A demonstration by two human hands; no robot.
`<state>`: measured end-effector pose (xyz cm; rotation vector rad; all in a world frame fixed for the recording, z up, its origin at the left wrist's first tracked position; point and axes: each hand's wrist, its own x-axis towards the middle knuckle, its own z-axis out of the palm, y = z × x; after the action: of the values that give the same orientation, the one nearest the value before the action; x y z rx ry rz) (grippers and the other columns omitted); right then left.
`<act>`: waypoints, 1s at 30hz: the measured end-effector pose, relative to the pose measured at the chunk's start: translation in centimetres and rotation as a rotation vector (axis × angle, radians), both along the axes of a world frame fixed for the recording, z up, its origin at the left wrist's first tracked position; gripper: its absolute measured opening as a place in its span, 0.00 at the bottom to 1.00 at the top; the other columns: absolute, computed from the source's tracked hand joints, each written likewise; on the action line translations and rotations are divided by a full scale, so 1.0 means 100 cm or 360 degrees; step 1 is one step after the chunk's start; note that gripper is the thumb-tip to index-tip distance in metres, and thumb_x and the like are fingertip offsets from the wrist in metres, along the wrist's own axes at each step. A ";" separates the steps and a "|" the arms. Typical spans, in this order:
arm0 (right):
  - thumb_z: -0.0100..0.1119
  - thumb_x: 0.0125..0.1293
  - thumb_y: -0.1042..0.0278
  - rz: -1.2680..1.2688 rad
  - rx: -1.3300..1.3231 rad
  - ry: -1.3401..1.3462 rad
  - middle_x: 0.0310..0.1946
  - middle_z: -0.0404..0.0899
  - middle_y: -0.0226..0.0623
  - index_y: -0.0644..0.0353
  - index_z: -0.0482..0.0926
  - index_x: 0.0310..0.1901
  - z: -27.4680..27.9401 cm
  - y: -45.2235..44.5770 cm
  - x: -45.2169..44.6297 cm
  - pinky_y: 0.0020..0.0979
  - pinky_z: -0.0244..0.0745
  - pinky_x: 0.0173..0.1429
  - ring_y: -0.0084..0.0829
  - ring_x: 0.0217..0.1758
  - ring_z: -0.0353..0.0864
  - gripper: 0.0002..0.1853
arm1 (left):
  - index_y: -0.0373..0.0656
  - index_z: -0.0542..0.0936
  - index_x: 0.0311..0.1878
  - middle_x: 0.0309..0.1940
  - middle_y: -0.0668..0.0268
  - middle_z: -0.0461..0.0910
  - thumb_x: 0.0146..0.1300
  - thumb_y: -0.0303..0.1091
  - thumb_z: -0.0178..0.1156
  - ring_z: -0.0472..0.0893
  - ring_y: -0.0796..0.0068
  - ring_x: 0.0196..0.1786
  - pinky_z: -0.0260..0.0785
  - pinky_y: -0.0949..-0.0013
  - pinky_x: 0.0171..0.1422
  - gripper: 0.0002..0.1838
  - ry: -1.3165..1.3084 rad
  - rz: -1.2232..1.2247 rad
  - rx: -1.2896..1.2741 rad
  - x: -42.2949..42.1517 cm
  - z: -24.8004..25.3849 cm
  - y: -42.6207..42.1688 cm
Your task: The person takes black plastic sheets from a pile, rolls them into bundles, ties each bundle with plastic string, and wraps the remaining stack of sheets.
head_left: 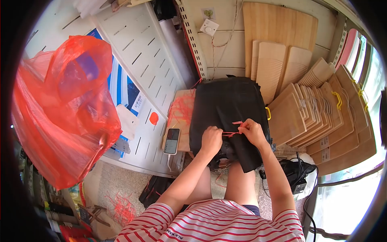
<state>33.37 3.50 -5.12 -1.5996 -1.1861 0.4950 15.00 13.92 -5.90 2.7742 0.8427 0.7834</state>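
A short red string [230,133] stretches between my two hands over a large black bag or sheet [219,103]. My left hand [212,140] is closed on the string's left end. On the other side my right hand [250,132] pinches the string near a small loop, with a loose end sticking out above it. Below the string, a dark rolled fold [246,155] of the black material hangs toward my knees. Left of the black material, a pile of red strands [183,107] lies on a cardboard surface [182,139], where a phone [172,141] with a white cable also rests.
A red plastic bag [88,109] hangs at the left before a white slotted panel [139,44]. Wooden boards [288,115] stand at the right, washboards [271,64] behind. Black cables [300,183] lie low right. More red strands [124,207] are on the floor.
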 end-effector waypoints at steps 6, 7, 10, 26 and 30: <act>0.69 0.59 0.74 -0.0022 -0.0175 0.0158 0.27 0.86 0.43 0.69 0.83 0.36 0.011 -0.006 -0.004 0.28 0.77 0.35 0.28 0.30 0.87 0.08 | 0.35 0.86 0.43 0.34 0.57 0.86 0.64 0.27 0.61 0.86 0.69 0.37 0.77 0.68 0.41 0.08 -0.0615 -0.0069 -0.1129 0.009 0.020 -0.002; 0.69 0.59 0.74 -0.0030 -0.0178 0.0159 0.27 0.86 0.43 0.69 0.83 0.36 0.009 -0.008 -0.004 0.28 0.77 0.35 0.28 0.30 0.87 0.08 | 0.34 0.85 0.47 0.36 0.59 0.87 0.68 0.29 0.60 0.85 0.78 0.36 0.76 0.76 0.38 0.10 -0.0679 -0.0102 -0.1573 0.012 0.031 -0.002; 0.70 0.58 0.72 0.0060 -0.0107 0.0096 0.28 0.87 0.43 0.67 0.85 0.36 0.004 -0.006 -0.004 0.29 0.78 0.35 0.28 0.29 0.86 0.08 | 0.33 0.83 0.49 0.34 0.62 0.85 0.69 0.29 0.60 0.83 0.80 0.33 0.75 0.77 0.36 0.11 -0.0680 -0.0167 -0.1762 0.023 0.055 -0.006; 0.57 0.69 0.69 0.0160 -0.0048 0.0221 0.28 0.85 0.37 0.69 0.85 0.43 -0.019 -0.005 0.008 0.26 0.76 0.38 0.22 0.29 0.79 0.11 | 0.37 0.81 0.52 0.36 0.63 0.79 0.53 0.28 0.73 0.76 0.73 0.29 0.72 0.69 0.37 0.22 -0.0467 -0.0529 -0.0687 0.034 0.013 -0.009; 0.52 0.70 0.72 0.0118 0.0028 0.0651 0.30 0.85 0.34 0.68 0.84 0.45 -0.035 0.001 0.012 0.25 0.75 0.37 0.20 0.29 0.78 0.12 | 0.37 0.82 0.52 0.36 0.63 0.79 0.52 0.28 0.73 0.76 0.76 0.29 0.72 0.72 0.36 0.22 -0.0507 -0.0444 -0.0751 0.033 0.023 -0.017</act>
<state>34.53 3.58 -8.62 -1.3592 -0.9361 0.8141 18.27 12.22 -3.65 2.2108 0.4880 0.8178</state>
